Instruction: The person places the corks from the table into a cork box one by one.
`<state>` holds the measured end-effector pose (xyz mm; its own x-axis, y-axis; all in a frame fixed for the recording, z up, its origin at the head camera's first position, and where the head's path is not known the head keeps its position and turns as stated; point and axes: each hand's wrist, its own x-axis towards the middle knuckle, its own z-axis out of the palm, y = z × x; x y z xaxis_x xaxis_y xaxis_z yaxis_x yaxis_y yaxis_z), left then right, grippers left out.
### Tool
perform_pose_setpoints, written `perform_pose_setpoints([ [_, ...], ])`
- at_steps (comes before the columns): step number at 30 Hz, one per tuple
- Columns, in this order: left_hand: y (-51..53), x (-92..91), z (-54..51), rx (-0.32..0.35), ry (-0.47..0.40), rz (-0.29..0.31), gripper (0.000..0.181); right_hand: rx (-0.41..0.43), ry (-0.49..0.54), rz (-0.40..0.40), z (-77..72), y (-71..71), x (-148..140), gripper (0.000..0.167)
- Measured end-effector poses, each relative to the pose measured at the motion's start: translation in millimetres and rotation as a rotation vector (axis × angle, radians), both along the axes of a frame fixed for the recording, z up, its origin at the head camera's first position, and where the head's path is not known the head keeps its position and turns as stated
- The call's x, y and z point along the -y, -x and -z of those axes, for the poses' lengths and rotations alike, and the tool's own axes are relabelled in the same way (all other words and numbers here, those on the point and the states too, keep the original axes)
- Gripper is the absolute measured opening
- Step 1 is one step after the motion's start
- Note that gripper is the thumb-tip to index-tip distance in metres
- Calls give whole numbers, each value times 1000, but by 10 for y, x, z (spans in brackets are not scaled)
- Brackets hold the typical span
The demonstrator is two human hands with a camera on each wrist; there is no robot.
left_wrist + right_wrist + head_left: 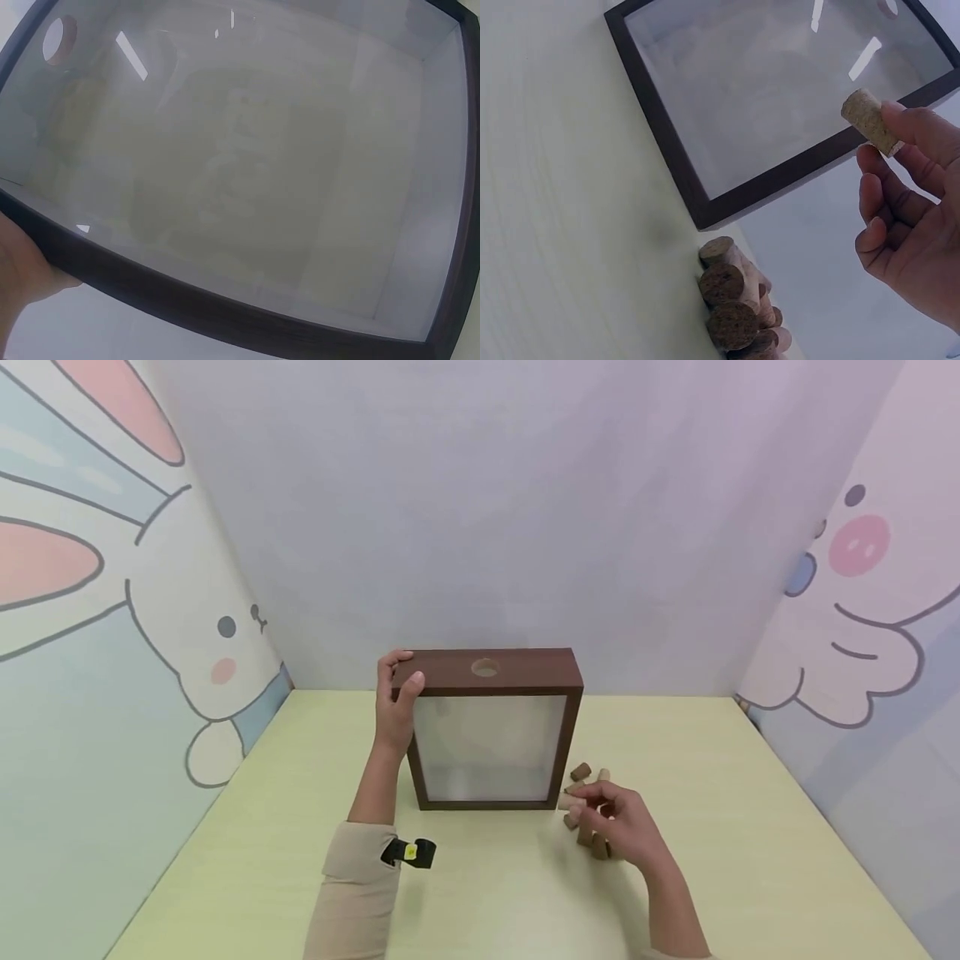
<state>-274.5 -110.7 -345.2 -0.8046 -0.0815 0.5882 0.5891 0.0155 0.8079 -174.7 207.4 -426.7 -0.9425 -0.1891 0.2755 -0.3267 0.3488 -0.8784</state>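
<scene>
- The left hand has its grip clamped on the upper left corner of a dark-framed box, thumb and fingers over the top.
- The box stands upright on the bench at the centre of the head view, its clear panel facing the camera and a round hole in its top.
- The right hand, lower right of centre, has its grip together on one cork, pinched at the thumb.
- More corks lie heaped near the box's lower right corner; the right wrist view shows them at bottom centre.
- A black strap circles the left sleeve, bottom left of centre.
</scene>
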Motion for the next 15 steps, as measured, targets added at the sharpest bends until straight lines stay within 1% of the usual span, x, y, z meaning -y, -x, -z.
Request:
perform_pose_setpoints([
  [4, -9, -3, -18, -1, 8, -6, 50, -118, 40, -52, -164, -27, 7, 16],
  [6, -6, 1, -24, -7, 7, -10, 49, -155, 62, -69, -217, -10, -1, 19],
  [9, 4, 2, -21, -19, -2, -2, 49, -156, 112, -67, -255, 31, -29, 23],
  [11, 7, -2, -9, -21, -6, 2, 49, -152, 164, -78, -280, 55, -52, 23],
  [15, -1, -12, 25, -19, -13, 5, 49, -151, 296, -145, -335, 74, -81, 22],
])
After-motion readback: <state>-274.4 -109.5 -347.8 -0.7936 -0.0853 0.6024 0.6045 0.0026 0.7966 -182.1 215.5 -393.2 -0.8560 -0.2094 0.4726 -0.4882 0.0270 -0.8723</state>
